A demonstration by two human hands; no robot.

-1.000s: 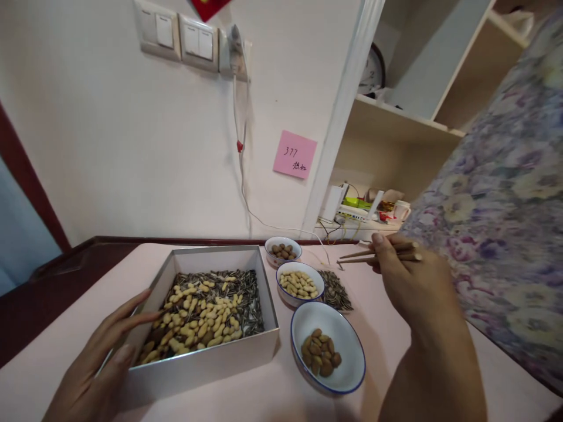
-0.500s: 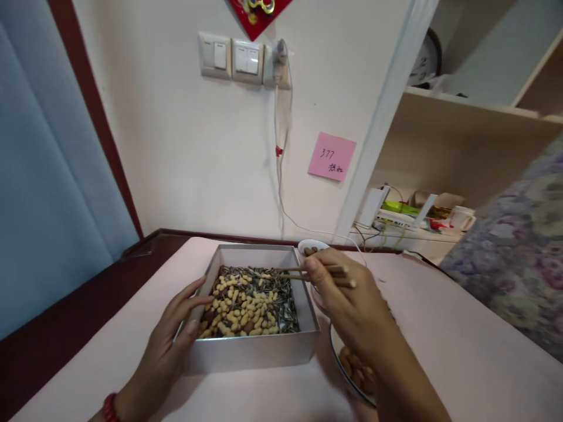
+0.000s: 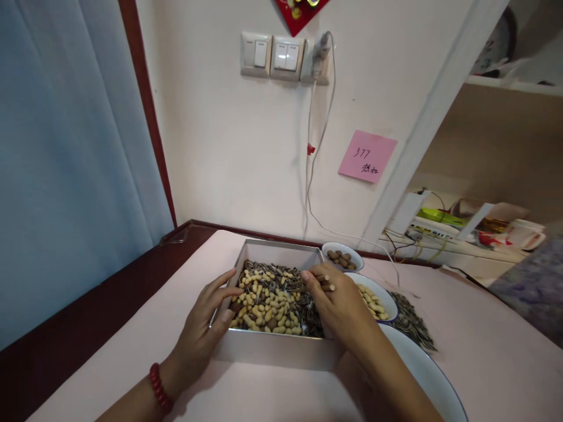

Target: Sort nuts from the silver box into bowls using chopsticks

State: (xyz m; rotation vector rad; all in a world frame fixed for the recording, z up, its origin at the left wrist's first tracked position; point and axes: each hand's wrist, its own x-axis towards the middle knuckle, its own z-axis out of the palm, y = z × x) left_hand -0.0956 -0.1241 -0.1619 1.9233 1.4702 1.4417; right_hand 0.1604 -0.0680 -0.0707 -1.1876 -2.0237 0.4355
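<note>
One grey box (image 3: 281, 349) sits on the pink tabletop (image 3: 484, 363), filled with a mix of pale peanuts, striped sunflower seeds and a few brown nuts. The left hand (image 3: 204, 328) lies against the box's left wall, fingers spread wide, with nothing in its grip; a red bead bracelet (image 3: 157, 387) circles that wrist. The right hand (image 3: 341, 305) reaches over the box's right side, its grip closed narrow on one pair of wooden chopsticks (image 3: 323, 283), whose ends show just above the knuckles; the tips are hidden among the seeds.

Right of that hand stand three white bowls with blue rims: the far bowl (image 3: 343, 257) holds brown nuts, the middle bowl (image 3: 373, 296) holds peanuts, and the near bowl (image 3: 433, 375) is mostly cut off behind the forearm. One loose pile of sunflower seeds (image 3: 411, 322) lies on the tabletop just beyond the middle bowl.

Above the hands, on the wall, is one pink sticky note (image 3: 367, 156) reading "377" with two handwritten characters beneath that are too small to read. Two switch plates (image 3: 270, 55) hang higher up.
</note>
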